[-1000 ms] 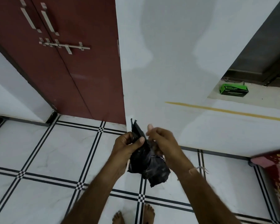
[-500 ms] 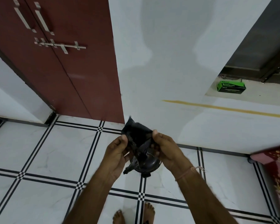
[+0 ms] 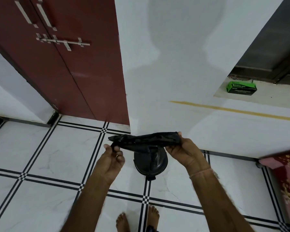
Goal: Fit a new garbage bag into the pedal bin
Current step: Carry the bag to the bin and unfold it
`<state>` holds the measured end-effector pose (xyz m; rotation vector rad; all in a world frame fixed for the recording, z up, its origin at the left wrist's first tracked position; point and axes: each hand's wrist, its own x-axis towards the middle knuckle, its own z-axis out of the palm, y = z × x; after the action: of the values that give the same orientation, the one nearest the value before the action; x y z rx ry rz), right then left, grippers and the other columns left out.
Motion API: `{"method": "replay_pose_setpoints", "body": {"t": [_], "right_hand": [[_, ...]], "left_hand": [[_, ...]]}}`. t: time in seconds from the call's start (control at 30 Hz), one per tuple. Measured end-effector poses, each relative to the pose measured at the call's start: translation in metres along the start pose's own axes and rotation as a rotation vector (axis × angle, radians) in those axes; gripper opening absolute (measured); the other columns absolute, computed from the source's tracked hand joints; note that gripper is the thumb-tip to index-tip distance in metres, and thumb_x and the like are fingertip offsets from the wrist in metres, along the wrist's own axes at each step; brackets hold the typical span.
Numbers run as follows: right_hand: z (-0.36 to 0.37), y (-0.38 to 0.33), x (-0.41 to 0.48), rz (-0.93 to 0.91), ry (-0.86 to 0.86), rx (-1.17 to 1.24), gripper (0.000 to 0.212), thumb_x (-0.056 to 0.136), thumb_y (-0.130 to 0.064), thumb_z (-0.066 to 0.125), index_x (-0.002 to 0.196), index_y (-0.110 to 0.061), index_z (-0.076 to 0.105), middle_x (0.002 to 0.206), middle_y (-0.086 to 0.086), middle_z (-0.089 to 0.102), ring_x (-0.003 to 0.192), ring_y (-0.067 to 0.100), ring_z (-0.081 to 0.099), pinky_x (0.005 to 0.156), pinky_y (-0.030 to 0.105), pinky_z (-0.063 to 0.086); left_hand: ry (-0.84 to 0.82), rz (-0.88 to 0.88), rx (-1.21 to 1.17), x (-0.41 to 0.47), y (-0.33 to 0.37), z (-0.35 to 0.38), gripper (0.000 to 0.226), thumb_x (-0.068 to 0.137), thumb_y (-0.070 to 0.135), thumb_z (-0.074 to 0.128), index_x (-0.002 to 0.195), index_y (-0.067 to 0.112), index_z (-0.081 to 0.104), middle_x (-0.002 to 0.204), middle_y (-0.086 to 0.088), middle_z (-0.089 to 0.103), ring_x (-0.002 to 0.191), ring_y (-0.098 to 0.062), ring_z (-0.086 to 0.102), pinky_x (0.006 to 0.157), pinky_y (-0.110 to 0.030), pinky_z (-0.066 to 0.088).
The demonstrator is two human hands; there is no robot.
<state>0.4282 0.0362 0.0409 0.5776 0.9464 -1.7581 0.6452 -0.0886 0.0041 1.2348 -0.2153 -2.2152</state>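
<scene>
A black garbage bag (image 3: pixel 146 141) is stretched sideways into a long folded strip between my two hands, at chest height above the floor. My left hand (image 3: pixel 112 156) pinches its left end with thumb and fingertips. My right hand (image 3: pixel 184 149) grips its right end. Directly below the bag stands the small black pedal bin (image 3: pixel 151 162) on the tiled floor, seen from above, its lid shut and its pedal pointing towards me. The bag hides the bin's far edge.
A white wall corner (image 3: pixel 157 81) rises just behind the bin. Dark red double doors (image 3: pixel 65 64) with a bolt stand at the left. A green box of garbage bags (image 3: pixel 241 87) lies on a ledge at the right. A red patterned cloth (image 3: pixel 286 178) lies at the right edge. My bare feet (image 3: pixel 137 218) are below.
My hands have moved apart, pulling the crumpled bag out into a long horizontal strip. The bin beneath, hidden before, now shows.
</scene>
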Motion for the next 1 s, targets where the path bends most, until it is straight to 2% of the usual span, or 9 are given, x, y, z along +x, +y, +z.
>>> {"method": "replay_pose_setpoints", "body": {"t": [0.13,0.3,0.4,0.47,0.53,0.57,0.7,0.87,1.0], "right_hand": [[-0.004,0.004,-0.001,-0.007,-0.096,-0.072,0.028,0.106,-0.026,0.05,0.089,-0.006,0.061,0.08,0.01,0.07,0.08,0.025,0.068,0.056,0.039,0.064],[-0.026,-0.001,-0.005,0.0,-0.284,-0.439,0.045,0.09,-0.032,0.067,0.128,-0.006,0.065,0.105,0.015,0.072,0.091,0.025,0.074,0.078,0.036,0.064],[-0.033,-0.003,-0.007,-0.036,-0.367,-0.813,0.047,0.084,-0.03,0.073,0.125,-0.009,0.069,0.11,0.01,0.072,0.098,0.021,0.069,0.082,0.028,0.06],[-0.033,-0.003,-0.007,-0.082,-0.366,-1.173,0.036,0.082,-0.029,0.08,0.111,-0.009,0.075,0.102,0.007,0.074,0.094,0.019,0.069,0.078,0.024,0.055],[-0.032,-0.002,-0.007,-0.081,-0.364,-1.375,0.041,0.082,-0.038,0.083,0.1,-0.002,0.075,0.091,0.011,0.071,0.086,0.022,0.065,0.074,0.026,0.051],[-0.03,-0.002,-0.007,-0.093,-0.338,-1.332,0.051,0.081,-0.046,0.082,0.099,0.002,0.074,0.09,0.014,0.07,0.083,0.025,0.064,0.073,0.03,0.052],[-0.023,-0.012,-0.007,0.08,-0.143,-0.462,0.053,0.101,-0.042,0.054,0.082,0.0,0.081,0.087,0.015,0.079,0.073,0.027,0.078,0.063,0.039,0.065],[-0.031,-0.02,0.009,0.006,0.095,-0.09,0.037,0.105,-0.033,0.049,0.088,-0.007,0.07,0.069,0.013,0.078,0.061,0.027,0.077,0.047,0.041,0.062],[-0.043,-0.033,0.023,-0.019,0.187,-0.008,0.029,0.107,-0.024,0.049,0.091,-0.006,0.064,0.062,0.014,0.075,0.073,0.029,0.071,0.043,0.038,0.06]], "left_hand": [[0.064,0.032,-0.026,0.01,-0.006,-0.005,0.038,0.106,0.038,0.048,0.093,0.013,0.074,0.095,-0.008,0.077,0.094,-0.022,0.069,0.074,-0.041,0.058],[0.024,0.099,-0.051,0.016,0.007,-0.015,0.066,0.113,0.021,0.035,0.068,0.015,0.084,0.087,-0.008,0.082,0.076,-0.021,0.08,0.063,-0.035,0.065],[0.111,0.086,0.082,0.016,0.016,-0.013,0.049,0.112,0.033,0.034,0.111,0.012,0.077,0.101,-0.012,0.08,0.085,-0.024,0.078,0.061,-0.035,0.063],[0.147,0.085,0.145,0.015,0.02,-0.012,0.049,0.11,0.037,0.038,0.15,0.011,0.049,0.128,-0.018,0.069,0.101,-0.027,0.072,0.07,-0.04,0.061],[0.146,0.107,0.224,0.016,0.023,-0.012,0.055,0.109,0.038,0.039,0.155,0.007,0.04,0.137,-0.022,0.063,0.105,-0.028,0.069,0.068,-0.038,0.061],[0.138,0.105,0.262,0.017,0.023,-0.013,0.055,0.109,0.038,0.04,0.154,0.005,0.041,0.134,-0.024,0.064,0.104,-0.028,0.069,0.062,-0.035,0.062],[0.153,0.034,0.266,0.015,0.022,-0.017,0.052,0.111,0.032,0.039,0.153,0.002,0.04,0.108,-0.018,0.071,0.09,-0.025,0.071,0.066,-0.037,0.06],[0.197,0.009,0.146,0.02,0.023,-0.037,0.025,0.111,0.019,0.037,0.12,0.013,0.059,0.07,-0.009,0.079,0.056,-0.021,0.076,0.045,-0.032,0.059],[0.12,0.018,0.038,0.026,0.024,-0.055,0.035,0.11,0.028,0.041,0.103,0.011,0.071,0.103,-0.016,0.076,0.074,-0.026,0.079,0.058,-0.04,0.064]]}}
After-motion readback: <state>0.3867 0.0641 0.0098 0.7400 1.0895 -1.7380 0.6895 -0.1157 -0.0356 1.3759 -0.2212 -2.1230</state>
